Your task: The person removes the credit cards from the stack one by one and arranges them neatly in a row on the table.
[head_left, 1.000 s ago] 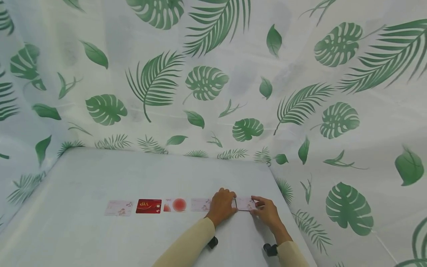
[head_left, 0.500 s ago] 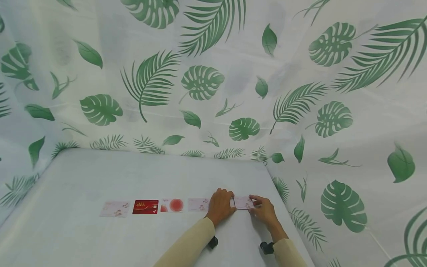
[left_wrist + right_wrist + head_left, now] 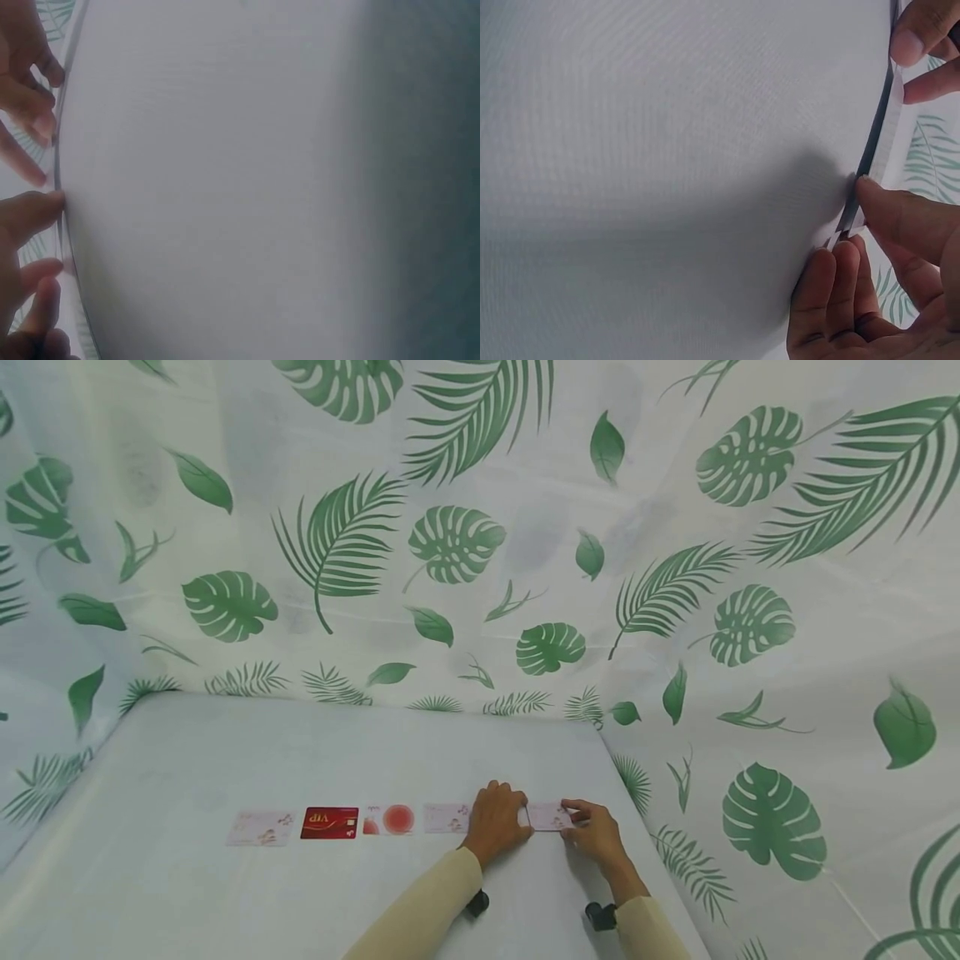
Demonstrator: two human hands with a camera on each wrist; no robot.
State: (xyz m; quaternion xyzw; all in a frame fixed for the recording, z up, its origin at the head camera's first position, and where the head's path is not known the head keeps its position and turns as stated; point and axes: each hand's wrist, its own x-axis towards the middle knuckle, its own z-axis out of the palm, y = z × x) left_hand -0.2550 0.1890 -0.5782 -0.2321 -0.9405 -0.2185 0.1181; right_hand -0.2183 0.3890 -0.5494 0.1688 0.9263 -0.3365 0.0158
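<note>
A pale pink card with a floral print (image 3: 548, 816) lies at the right end of a row of cards, between both hands. My left hand (image 3: 495, 827) holds its left end, thumb at the near corner and a finger at the far corner. At the right end, my right hand (image 3: 597, 839) grips it the same way with thumb and forefinger. In the right wrist view the card's edge (image 3: 883, 135) shows as a thin strip close over the table, right-hand fingertips (image 3: 821, 270) beside it. Another pink card (image 3: 446, 817) is partly hidden behind the left hand.
Leftward the row continues with a white card with a red circle (image 3: 397, 819), a red VIP card (image 3: 330, 823) and a pink floral card (image 3: 260, 828). The white table (image 3: 225, 902) meets leaf-printed cloth walls (image 3: 480, 485) behind and at the sides.
The head view has shifted slightly. Both hands stay at the ends of the rightmost card, and the row of cards looks unchanged.
</note>
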